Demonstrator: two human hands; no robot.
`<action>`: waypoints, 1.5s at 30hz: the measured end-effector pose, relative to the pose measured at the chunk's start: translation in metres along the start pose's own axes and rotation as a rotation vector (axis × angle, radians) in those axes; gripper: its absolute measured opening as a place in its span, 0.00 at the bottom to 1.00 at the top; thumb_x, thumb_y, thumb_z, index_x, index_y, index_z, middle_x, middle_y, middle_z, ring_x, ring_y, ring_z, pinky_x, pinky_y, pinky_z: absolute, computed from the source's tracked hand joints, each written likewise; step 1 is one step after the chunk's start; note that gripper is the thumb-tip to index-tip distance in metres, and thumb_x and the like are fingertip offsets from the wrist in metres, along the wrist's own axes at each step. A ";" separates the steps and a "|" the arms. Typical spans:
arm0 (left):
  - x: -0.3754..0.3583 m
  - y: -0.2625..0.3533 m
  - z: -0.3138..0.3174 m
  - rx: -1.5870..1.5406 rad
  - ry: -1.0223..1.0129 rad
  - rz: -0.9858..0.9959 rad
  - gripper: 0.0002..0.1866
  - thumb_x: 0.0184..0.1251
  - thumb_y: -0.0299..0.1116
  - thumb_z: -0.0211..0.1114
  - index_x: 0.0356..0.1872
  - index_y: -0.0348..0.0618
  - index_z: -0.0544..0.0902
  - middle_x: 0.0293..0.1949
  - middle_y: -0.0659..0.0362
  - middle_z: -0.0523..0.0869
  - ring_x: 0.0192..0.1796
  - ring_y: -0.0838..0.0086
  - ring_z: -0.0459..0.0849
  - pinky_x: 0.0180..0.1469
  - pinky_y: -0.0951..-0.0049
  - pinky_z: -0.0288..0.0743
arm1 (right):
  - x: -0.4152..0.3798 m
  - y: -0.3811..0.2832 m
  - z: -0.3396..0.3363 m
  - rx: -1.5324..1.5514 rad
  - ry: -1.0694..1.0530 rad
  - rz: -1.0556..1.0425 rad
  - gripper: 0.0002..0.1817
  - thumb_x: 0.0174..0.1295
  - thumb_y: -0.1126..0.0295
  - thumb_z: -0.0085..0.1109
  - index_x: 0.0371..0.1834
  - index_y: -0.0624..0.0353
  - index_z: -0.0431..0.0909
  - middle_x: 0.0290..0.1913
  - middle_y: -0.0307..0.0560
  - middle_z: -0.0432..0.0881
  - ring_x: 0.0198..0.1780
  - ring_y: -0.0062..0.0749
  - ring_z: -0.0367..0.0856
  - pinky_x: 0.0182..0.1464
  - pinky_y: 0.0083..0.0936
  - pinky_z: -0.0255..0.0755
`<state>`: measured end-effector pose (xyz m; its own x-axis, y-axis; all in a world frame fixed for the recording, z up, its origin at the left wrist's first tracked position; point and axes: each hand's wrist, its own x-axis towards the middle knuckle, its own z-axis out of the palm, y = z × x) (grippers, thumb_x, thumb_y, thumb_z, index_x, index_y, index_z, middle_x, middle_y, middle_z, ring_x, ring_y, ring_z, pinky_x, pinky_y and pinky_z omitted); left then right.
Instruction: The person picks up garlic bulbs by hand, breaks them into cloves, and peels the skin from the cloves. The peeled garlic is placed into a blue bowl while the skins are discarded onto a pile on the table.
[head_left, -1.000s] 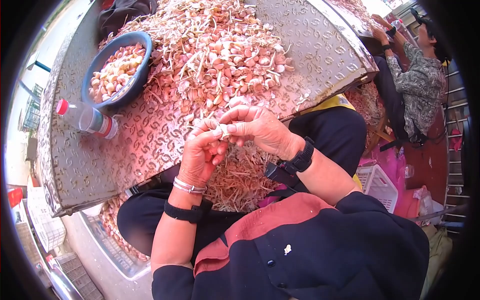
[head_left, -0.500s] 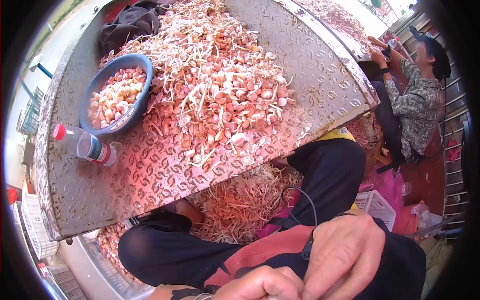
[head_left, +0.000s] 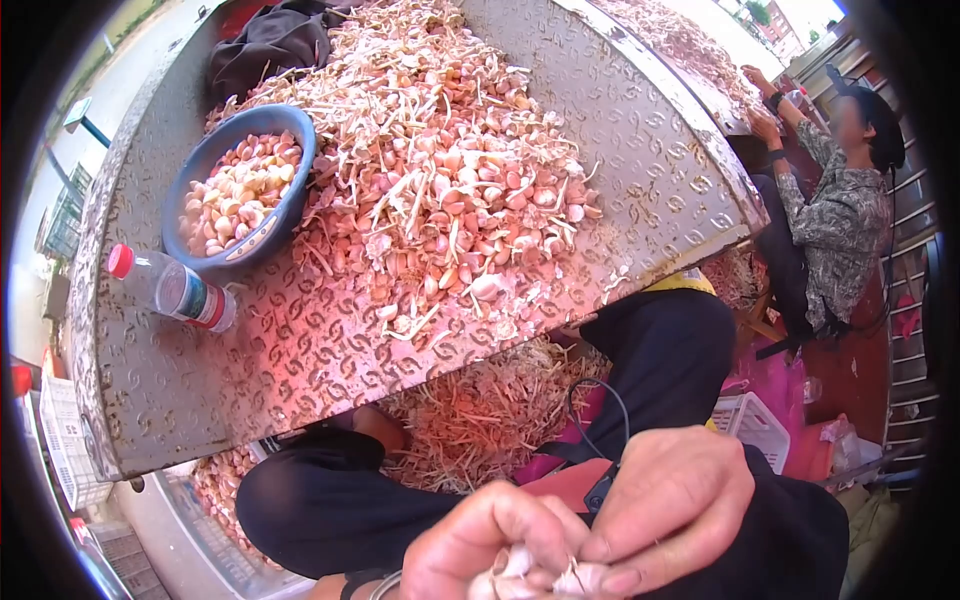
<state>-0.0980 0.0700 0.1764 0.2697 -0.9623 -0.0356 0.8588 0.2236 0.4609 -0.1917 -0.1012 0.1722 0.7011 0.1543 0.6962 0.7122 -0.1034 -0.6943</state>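
Both hands are close to the camera at the bottom of the view, over my lap. My left hand (head_left: 480,545) and my right hand (head_left: 670,495) pinch the same piece of garlic (head_left: 545,578), whitish with papery skin, between their fingertips. Ahead, a big heap of pink garlic cloves and stalks (head_left: 440,170) covers the patterned metal table (head_left: 300,340). A blue bowl (head_left: 290,195) of peeled cloves stands at the heap's left side.
A plastic bottle with a red cap (head_left: 170,288) lies on the table left of the bowl. Stalks and skins (head_left: 480,410) fill my lap. Another person (head_left: 840,200) sits at the right by a second table. White crates (head_left: 60,440) stand at the left.
My hands dropped from near the table edge to close under the camera. Half a second ago they were apart at my chest; now both pinch a piece of garlic. The view tilted slightly.
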 end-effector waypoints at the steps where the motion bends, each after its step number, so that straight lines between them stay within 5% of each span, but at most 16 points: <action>1: 0.007 0.005 -0.004 0.007 0.123 -0.088 0.15 0.51 0.27 0.65 0.36 0.36 0.69 0.31 0.50 0.78 0.16 0.74 0.73 0.17 0.81 0.67 | -0.004 -0.005 0.006 -0.174 0.077 0.168 0.07 0.58 0.81 0.60 0.39 0.67 0.80 0.39 0.54 0.79 0.34 0.34 0.83 0.34 0.21 0.79; 3: 0.027 0.005 -0.042 -0.061 0.061 -0.057 0.09 0.62 0.25 0.59 0.41 0.39 0.69 0.36 0.51 0.80 0.27 0.79 0.77 0.22 0.83 0.67 | -0.004 0.022 0.013 -0.363 0.286 0.279 0.07 0.59 0.79 0.59 0.41 0.68 0.79 0.38 0.51 0.79 0.33 0.30 0.83 0.32 0.18 0.78; 7: 0.051 -0.004 -0.080 0.156 0.253 -0.056 0.12 0.58 0.27 0.63 0.40 0.42 0.70 0.28 0.57 0.81 0.20 0.81 0.74 0.15 0.86 0.57 | -0.022 0.059 0.012 0.487 0.675 0.828 0.10 0.64 0.73 0.57 0.45 0.66 0.77 0.31 0.41 0.80 0.28 0.18 0.80 0.24 0.12 0.74; 9: 0.056 -0.007 -0.093 0.231 0.315 -0.065 0.10 0.59 0.27 0.61 0.39 0.43 0.70 0.26 0.60 0.79 0.19 0.84 0.72 0.15 0.88 0.57 | -0.023 0.073 0.014 0.465 0.696 0.923 0.10 0.63 0.71 0.58 0.43 0.65 0.76 0.28 0.39 0.79 0.27 0.17 0.79 0.24 0.11 0.72; 23: 0.061 -0.029 -0.131 -0.071 0.247 -0.008 0.13 0.61 0.28 0.53 0.48 0.41 0.70 0.28 0.59 0.76 0.20 0.82 0.67 0.15 0.86 0.59 | -0.040 0.107 0.018 0.872 0.742 0.843 0.08 0.57 0.72 0.58 0.38 0.61 0.76 0.29 0.39 0.79 0.27 0.20 0.76 0.28 0.14 0.70; 26: 0.064 -0.040 -0.149 -0.091 0.452 -0.066 0.09 0.67 0.34 0.48 0.41 0.41 0.73 0.22 0.63 0.73 0.18 0.83 0.67 0.15 0.84 0.58 | -0.033 0.110 0.034 -0.318 0.463 0.921 0.10 0.53 0.73 0.57 0.38 0.63 0.76 0.31 0.46 0.78 0.32 0.29 0.77 0.35 0.24 0.72; 27: 0.066 -0.049 -0.152 -0.097 0.552 -0.065 0.09 0.68 0.35 0.48 0.36 0.43 0.74 0.19 0.65 0.71 0.17 0.81 0.67 0.14 0.78 0.58 | -0.029 0.111 0.041 -0.318 0.460 0.920 0.10 0.53 0.73 0.57 0.38 0.63 0.76 0.31 0.46 0.78 0.32 0.29 0.77 0.35 0.24 0.72; 29: 0.070 -0.056 -0.188 -0.359 0.244 -0.050 0.11 0.69 0.38 0.47 0.36 0.44 0.76 0.25 0.62 0.77 0.25 0.75 0.75 0.25 0.73 0.71 | -0.021 0.115 0.053 -1.115 0.040 0.585 0.11 0.48 0.73 0.57 0.35 0.63 0.76 0.35 0.49 0.75 0.38 0.37 0.76 0.42 0.28 0.72; 31: 0.070 -0.052 -0.163 -0.327 0.494 0.034 0.15 0.71 0.41 0.45 0.40 0.44 0.77 0.36 0.59 0.80 0.41 0.70 0.79 0.45 0.69 0.74 | -0.020 0.129 0.064 -1.146 -0.032 0.613 0.17 0.44 0.71 0.57 0.41 0.62 0.74 0.43 0.52 0.75 0.44 0.42 0.74 0.49 0.33 0.70; 32: 0.063 -0.051 -0.184 -0.372 0.154 0.103 0.17 0.71 0.42 0.43 0.43 0.43 0.77 0.46 0.57 0.79 0.53 0.69 0.76 0.59 0.67 0.67 | -0.017 0.133 0.070 -1.135 -0.017 0.503 0.17 0.46 0.71 0.55 0.41 0.62 0.74 0.44 0.52 0.74 0.45 0.42 0.73 0.51 0.32 0.69; 33: 0.060 -0.052 -0.201 -0.374 -0.025 0.196 0.17 0.72 0.42 0.42 0.44 0.43 0.76 0.46 0.56 0.79 0.52 0.68 0.76 0.58 0.67 0.68 | -0.013 0.137 0.075 -1.120 -0.003 0.393 0.16 0.48 0.71 0.54 0.42 0.62 0.73 0.45 0.52 0.73 0.47 0.42 0.73 0.54 0.32 0.68; 35: 0.049 -0.035 -0.195 -1.453 -0.047 0.023 0.16 0.72 0.40 0.42 0.44 0.42 0.77 0.45 0.56 0.80 0.51 0.68 0.77 0.58 0.68 0.68 | 0.002 0.131 0.079 -1.081 -0.055 0.396 0.17 0.50 0.70 0.52 0.44 0.64 0.74 0.47 0.52 0.74 0.50 0.44 0.73 0.56 0.34 0.68; 36: 0.045 -0.027 -0.187 -1.446 -0.042 0.039 0.16 0.72 0.40 0.42 0.44 0.42 0.77 0.45 0.56 0.80 0.51 0.68 0.77 0.58 0.68 0.68 | 0.012 0.124 0.080 -1.064 -0.021 0.317 0.18 0.50 0.70 0.52 0.45 0.64 0.74 0.48 0.53 0.75 0.51 0.45 0.73 0.58 0.35 0.67; 38: 0.026 -0.002 -0.169 -0.368 0.170 0.383 0.15 0.73 0.38 0.43 0.43 0.41 0.77 0.43 0.56 0.81 0.49 0.68 0.78 0.57 0.68 0.69 | 0.031 0.123 0.097 -0.958 0.050 0.137 0.19 0.50 0.70 0.52 0.47 0.65 0.74 0.50 0.54 0.75 0.53 0.46 0.73 0.61 0.37 0.65; 43: -0.033 0.009 -0.158 -0.492 0.158 0.602 0.14 0.71 0.36 0.46 0.44 0.38 0.76 0.44 0.54 0.81 0.49 0.67 0.80 0.57 0.69 0.71 | 0.052 0.123 0.125 -0.774 -0.134 0.081 0.23 0.48 0.70 0.55 0.50 0.64 0.74 0.53 0.55 0.74 0.56 0.49 0.72 0.63 0.42 0.62; 45: -0.052 0.021 -0.147 -0.470 0.376 0.690 0.14 0.70 0.37 0.48 0.42 0.38 0.77 0.43 0.53 0.81 0.46 0.67 0.80 0.44 0.72 0.77 | 0.058 0.114 0.134 -0.634 -0.094 0.067 0.24 0.47 0.72 0.57 0.52 0.64 0.73 0.54 0.56 0.73 0.55 0.50 0.72 0.62 0.42 0.64</action>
<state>-0.0305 0.1479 0.0574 0.8421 -0.4964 -0.2108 0.5213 0.8494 0.0822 -0.0744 0.0276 0.1091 0.7594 0.2093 0.6160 0.5692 -0.6722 -0.4734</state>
